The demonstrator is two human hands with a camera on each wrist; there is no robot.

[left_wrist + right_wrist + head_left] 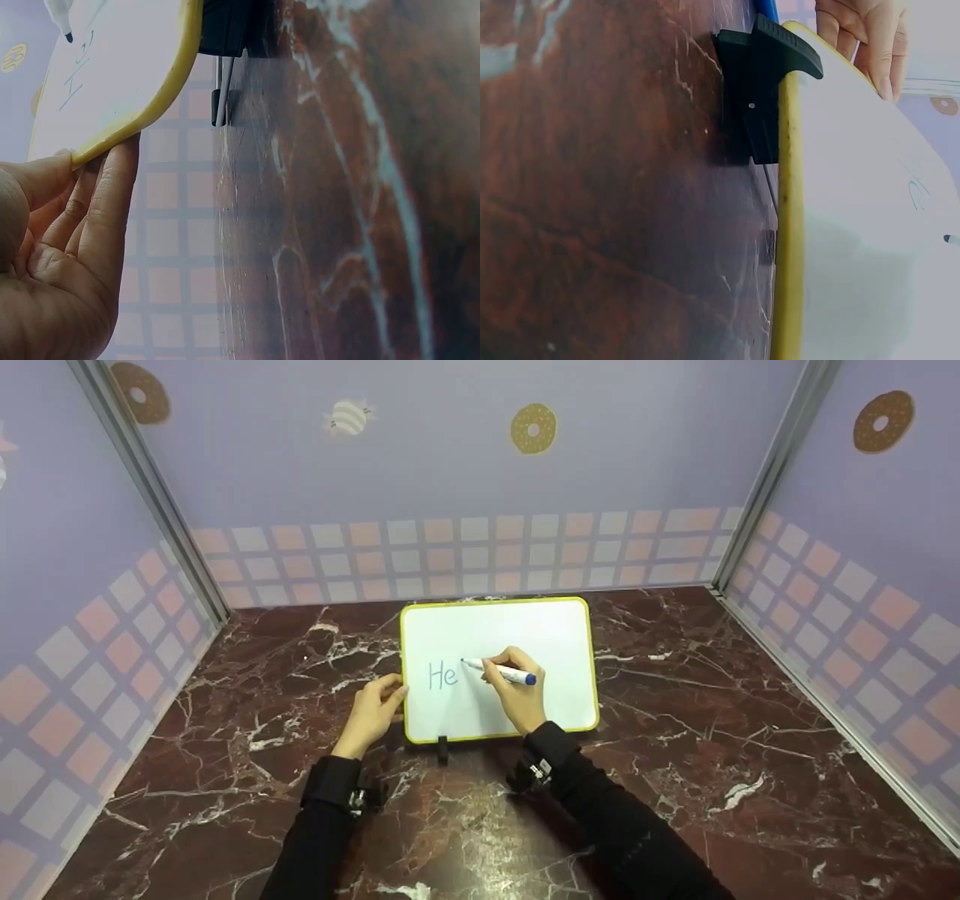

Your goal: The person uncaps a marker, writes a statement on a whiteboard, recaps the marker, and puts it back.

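A whiteboard (502, 630) with a yellow frame leans back on the marbled table, the blue letters "He" written on its left half. My right hand (521, 688) pinches a white marker (510, 670) with a blue end, its dark tip at the board just right and above the "e". On the board's left edge, my left hand (373, 711) grips the frame, thumb in front and fingers behind, as the left wrist view shows. In the right wrist view, only the marker tip (950, 239) shows; the right hand is out of that frame.
A black clip stand (761, 90) holds the board's lower edge near its left corner. Behind the board, thin support legs (224, 82) touch the table. Patterned walls (450, 472) enclose the marbled table (675, 780) at the back and both sides.
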